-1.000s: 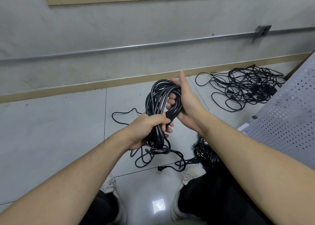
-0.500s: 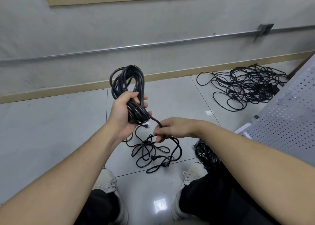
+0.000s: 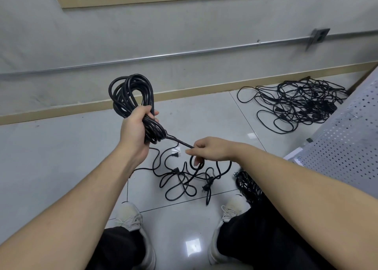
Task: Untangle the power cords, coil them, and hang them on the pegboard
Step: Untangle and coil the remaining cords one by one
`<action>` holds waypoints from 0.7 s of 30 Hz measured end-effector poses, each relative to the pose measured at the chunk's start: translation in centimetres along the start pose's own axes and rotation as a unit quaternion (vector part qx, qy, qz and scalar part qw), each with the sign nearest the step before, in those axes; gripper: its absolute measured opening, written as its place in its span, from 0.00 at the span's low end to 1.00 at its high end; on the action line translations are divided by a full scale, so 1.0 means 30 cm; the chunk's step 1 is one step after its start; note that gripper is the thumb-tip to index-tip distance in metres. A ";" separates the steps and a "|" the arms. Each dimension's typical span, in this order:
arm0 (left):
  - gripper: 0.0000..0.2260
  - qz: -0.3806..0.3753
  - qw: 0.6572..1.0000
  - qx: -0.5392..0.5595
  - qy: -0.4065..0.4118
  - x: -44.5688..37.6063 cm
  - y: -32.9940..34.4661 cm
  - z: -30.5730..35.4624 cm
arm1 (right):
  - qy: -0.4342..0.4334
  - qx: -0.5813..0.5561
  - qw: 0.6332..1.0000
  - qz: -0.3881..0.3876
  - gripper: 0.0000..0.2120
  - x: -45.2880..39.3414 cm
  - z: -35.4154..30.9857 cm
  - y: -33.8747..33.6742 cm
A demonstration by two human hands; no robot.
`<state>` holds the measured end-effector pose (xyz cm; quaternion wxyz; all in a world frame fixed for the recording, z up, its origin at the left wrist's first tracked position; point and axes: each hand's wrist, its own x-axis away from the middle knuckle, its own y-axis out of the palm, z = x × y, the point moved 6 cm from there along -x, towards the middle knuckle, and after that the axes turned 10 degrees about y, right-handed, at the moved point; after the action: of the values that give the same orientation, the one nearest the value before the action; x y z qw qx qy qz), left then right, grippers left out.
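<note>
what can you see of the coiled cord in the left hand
The coiled cord is black, glossy and rubber-like, gathered into many long loops. The left hand grips the bundle at its waist, loops standing up above the fist. A single strand leaves the lower end and runs to the right hand, which pinches it above loose cord on the floor.

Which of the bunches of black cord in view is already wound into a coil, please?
The coiled cord gripped in the left hand. The loose cord by the feet and the tangled pile near the wall sprawl on the floor.
</note>
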<state>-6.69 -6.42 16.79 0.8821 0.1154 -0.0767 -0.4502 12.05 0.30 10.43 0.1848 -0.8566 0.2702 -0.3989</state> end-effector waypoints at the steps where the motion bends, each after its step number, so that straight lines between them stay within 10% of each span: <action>1: 0.18 0.003 1.000 -0.025 0.009 -0.001 -0.006 0.000 | 0.001 -0.007 1.000 -0.010 0.17 0.003 0.003 0.004; 9: 0.11 -0.134 0.911 -0.382 0.078 0.021 0.033 -0.018 | -0.075 -0.090 0.991 0.068 0.10 0.023 -0.040 -0.065; 21: 0.18 -0.318 0.868 -0.380 0.020 0.054 0.105 -0.121 | -0.139 -0.141 0.979 0.046 0.09 0.081 -0.045 -0.091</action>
<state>-2.44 -5.47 14.19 0.6684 -0.2014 0.1590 -0.6981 13.17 0.84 14.13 0.1160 -0.9077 0.3350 -0.2246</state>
